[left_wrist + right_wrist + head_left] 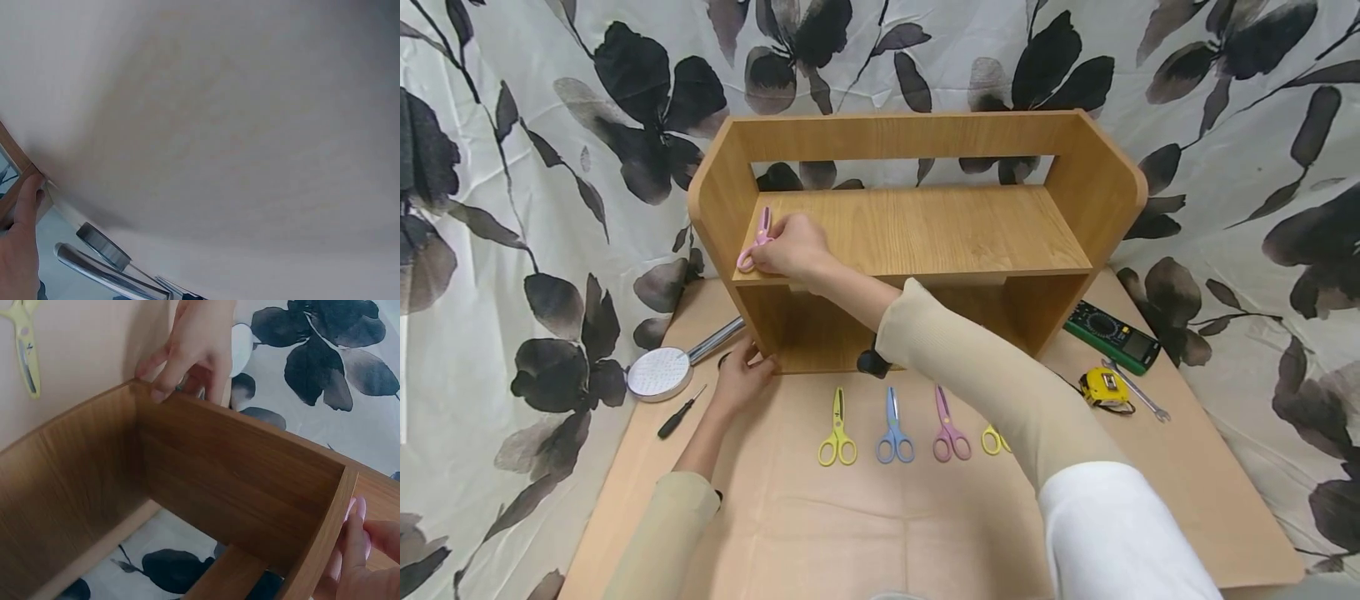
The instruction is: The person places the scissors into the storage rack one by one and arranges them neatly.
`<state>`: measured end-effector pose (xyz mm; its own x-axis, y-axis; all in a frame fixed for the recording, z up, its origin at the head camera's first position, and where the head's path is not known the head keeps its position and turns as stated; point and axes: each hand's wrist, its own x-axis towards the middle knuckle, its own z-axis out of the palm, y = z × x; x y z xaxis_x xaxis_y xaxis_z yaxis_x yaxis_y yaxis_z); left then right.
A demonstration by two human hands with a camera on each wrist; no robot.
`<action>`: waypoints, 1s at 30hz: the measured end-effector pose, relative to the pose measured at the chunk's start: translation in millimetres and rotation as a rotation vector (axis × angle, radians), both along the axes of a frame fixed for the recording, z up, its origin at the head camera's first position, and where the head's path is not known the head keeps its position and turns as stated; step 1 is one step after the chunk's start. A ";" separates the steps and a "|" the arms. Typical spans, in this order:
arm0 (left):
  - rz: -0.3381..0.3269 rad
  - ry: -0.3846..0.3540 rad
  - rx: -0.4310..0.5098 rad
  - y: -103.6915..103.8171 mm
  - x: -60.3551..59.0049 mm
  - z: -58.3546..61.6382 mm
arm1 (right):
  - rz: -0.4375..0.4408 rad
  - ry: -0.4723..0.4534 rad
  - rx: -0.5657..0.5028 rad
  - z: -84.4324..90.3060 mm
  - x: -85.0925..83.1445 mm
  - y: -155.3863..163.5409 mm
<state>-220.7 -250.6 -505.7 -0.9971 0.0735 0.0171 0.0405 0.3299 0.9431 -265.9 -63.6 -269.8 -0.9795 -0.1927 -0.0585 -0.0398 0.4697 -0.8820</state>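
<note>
Pink scissors (758, 242), pinched by right hand (790, 248) at shelf's (925, 225) left end; left hand (741, 379), fingers relaxed, steadies the wooden rack's base corner against shifting.

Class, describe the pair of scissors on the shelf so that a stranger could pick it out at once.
Start at the wooden shelf unit standing on the table. On its upper board, at the far left end, the right hand holds the pink scissors. It is the only pair up on the shelf; the others lie in a row on the table in front.
</note>
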 end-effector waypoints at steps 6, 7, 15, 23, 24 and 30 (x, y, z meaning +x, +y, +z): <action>-0.005 -0.004 -0.006 -2.7 -0.4 -0.8 | 0.111 0.054 0.206 9.9 -4.0 -2.0; -0.005 -0.006 -0.007 -3.3 -0.8 -1.4 | 0.126 0.059 0.234 12.3 -4.0 -2.3; -0.020 0.025 0.015 -2.8 -2.3 -4.4 | 0.182 0.085 0.349 23.5 -0.3 1.3; -0.031 0.017 0.047 -1.8 -2.7 -3.3 | 0.225 0.056 0.378 22.0 -1.8 3.7; -0.031 0.017 0.049 -1.4 -2.4 -2.9 | 0.225 0.061 0.376 21.6 -2.4 3.9; -0.030 0.021 0.041 0.1 -1.3 -1.3 | 0.230 0.098 0.388 18.5 -4.5 3.7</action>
